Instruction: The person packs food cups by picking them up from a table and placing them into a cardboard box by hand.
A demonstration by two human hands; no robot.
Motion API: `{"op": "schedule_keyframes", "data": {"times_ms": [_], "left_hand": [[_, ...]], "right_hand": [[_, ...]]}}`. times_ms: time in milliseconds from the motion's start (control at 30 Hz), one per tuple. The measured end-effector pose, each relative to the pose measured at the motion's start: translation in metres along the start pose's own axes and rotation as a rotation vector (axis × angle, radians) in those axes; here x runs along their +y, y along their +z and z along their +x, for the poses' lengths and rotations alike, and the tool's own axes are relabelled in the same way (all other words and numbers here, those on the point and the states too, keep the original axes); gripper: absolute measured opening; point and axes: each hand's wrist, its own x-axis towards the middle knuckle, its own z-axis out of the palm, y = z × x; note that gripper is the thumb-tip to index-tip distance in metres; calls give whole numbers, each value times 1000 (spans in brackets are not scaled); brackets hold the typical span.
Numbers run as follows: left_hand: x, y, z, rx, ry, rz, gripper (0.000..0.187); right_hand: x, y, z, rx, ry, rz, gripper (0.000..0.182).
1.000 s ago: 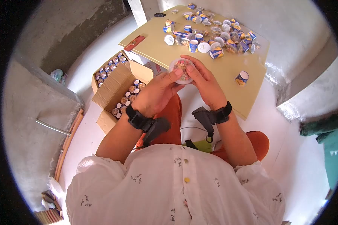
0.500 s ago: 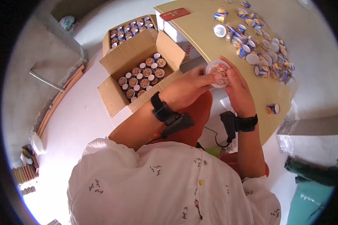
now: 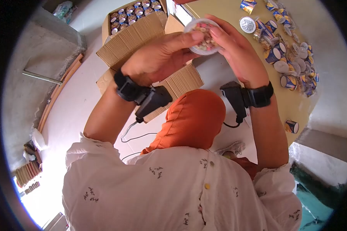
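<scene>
A clear-lidded plastic cup filled with small pink and cream pieces is tilted, its top towards me. My left hand grips its left side, thumb on the lid. On its right side, my right hand is closed round the rim. Both hands are raised above the near open cardboard box, whose inside is largely hidden by my left hand and arm.
Behind stands another carton packed with filled cups. On the yellowish table at right lie many blue-and-yellow cups, with a lone cup near its edge. My orange-clad knee is below my hands.
Both hands have moved up and to the left with the cup, from beside the table edge to over the near box. My left forearm now covers the cups inside that box.
</scene>
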Motion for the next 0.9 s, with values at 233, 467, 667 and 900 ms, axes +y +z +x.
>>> {"op": "schedule_keyframes", "data": {"times_ms": [233,467,667,900], "left_hand": [[-16,-53,-3,81,-7,-114,68],[-50,-74,1,173,37,-89,72],[-57,-104,2,243,16,-105,58],[-69,-133,-3,376,-22,-59,55]], "right_hand": [[33,3,34,-118,141,87,54],[81,2,50,-109,328,229,60],[114,2,67,-111,335,68,61],[130,9,72,-104,247,-118,64]]}}
